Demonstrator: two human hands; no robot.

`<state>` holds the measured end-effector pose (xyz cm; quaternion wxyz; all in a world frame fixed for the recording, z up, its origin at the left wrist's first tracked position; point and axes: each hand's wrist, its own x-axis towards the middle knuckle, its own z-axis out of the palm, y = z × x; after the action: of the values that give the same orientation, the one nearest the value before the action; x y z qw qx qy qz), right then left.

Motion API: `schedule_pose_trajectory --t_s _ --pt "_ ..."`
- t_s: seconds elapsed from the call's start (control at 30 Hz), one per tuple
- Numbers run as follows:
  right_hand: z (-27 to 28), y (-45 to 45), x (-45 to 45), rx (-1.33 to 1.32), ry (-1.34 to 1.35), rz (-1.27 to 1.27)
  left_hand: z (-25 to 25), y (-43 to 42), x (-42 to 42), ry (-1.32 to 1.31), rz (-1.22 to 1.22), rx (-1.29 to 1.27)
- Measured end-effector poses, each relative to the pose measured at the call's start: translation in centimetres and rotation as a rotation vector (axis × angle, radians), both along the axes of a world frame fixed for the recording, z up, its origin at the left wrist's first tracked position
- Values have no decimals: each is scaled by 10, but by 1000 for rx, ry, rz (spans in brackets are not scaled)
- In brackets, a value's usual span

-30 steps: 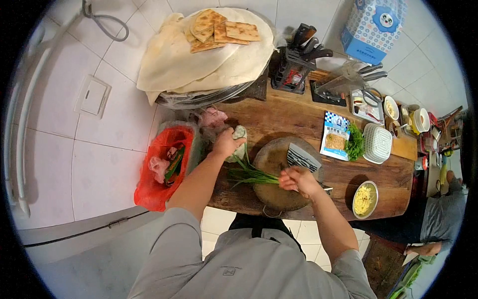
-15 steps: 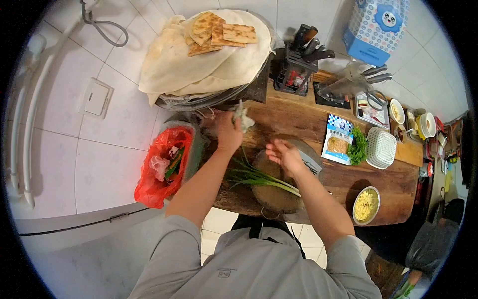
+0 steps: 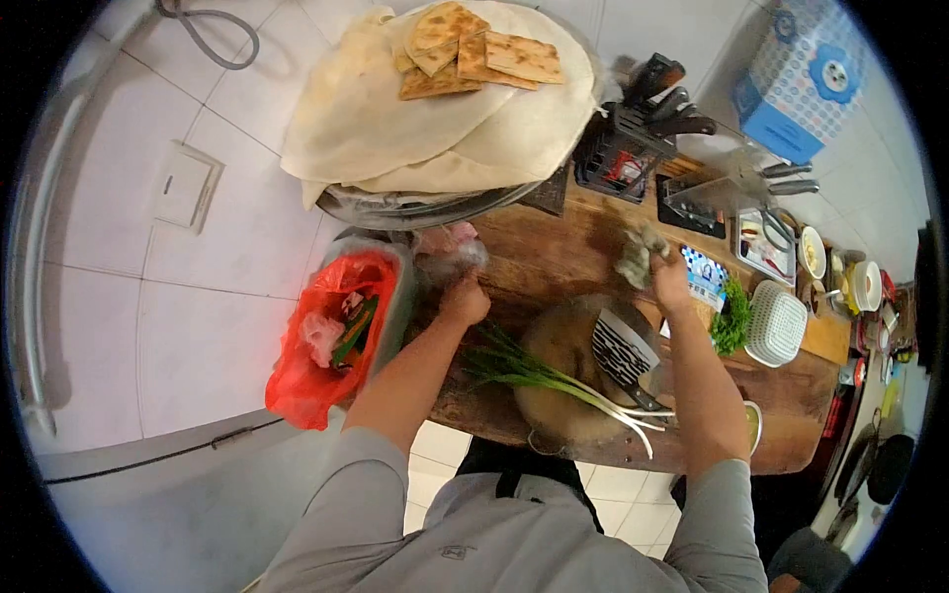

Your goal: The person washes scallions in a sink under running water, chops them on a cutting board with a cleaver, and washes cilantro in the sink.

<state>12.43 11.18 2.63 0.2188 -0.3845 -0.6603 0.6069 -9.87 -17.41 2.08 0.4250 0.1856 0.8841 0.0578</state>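
Note:
My left hand (image 3: 465, 299) is closed at the lower edge of a crumpled clear plastic bag (image 3: 453, 247) with something pink in it, beside the red-lined bin. A bunched, greyish rag (image 3: 641, 257) is gripped in my right hand (image 3: 672, 282), held over the table near the blue-and-white packet (image 3: 704, 274). Between my forearms, green onions (image 3: 554, 379) lie across a round chopping board (image 3: 554, 420), their white ends towards the right. A cleaver (image 3: 623, 356) with a patterned blade rests on the board, its dark handle pointing to the front right.
At the left stands a bin with a red bag (image 3: 287, 385). Behind it, a large tray carries flatbread sheets (image 3: 425, 138) and browned pieces (image 3: 524, 57). Knife holders (image 3: 623, 148) line the wall. Parsley-like greens (image 3: 733, 318) and a white basket (image 3: 776, 324) sit at right.
The rag has passed from my left hand to my right, which has moved right and back. My left hand has lowered and now grips the plastic bag. The cleaver has come into fuller view.

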Motion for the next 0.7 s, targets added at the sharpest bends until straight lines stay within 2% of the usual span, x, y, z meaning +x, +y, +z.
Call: schedule_pose_trajectory --t_s 0.03,0.07,0.13,0.17,0.2,0.27,0.3,0.4,0.47,0.5,0.6,0.67,0.7 --pt "24 2 1 227 -321 132 -17 0 -11 134 -66 73" --pt "12 5 -2 367 -473 260 -35 -1 -22 278 -133 135" --pt "-28 10 -1 641 -775 525 -29 10 -35 311 -29 223" --pt "-58 10 2 593 -857 509 -26 14 -40 315 13 257" --pt "-63 8 -4 650 -877 562 -24 16 -41 290 37 269" --pt "-55 -12 -35 759 -906 666 -34 8 -33 407 16 305" --pt "-22 -27 -59 793 -1000 802 -46 3 -25 557 -30 339" --pt "-121 -35 -91 1617 -116 568 -17 8 -20 407 101 304" --pt "-120 -54 -118 1217 -324 708 -42 -4 -19 464 187 487" --pt "-118 -68 -131 1008 -422 766 -39 -7 -18 437 206 470" --pt "-96 -90 -146 1420 -252 927 -16 -11 -17 352 273 472" --pt "-57 -119 -162 1101 -491 1244 -7 -17 -14 281 312 535" --pt "-40 -135 -172 928 -605 1383 -11 -21 -10 365 302 570"
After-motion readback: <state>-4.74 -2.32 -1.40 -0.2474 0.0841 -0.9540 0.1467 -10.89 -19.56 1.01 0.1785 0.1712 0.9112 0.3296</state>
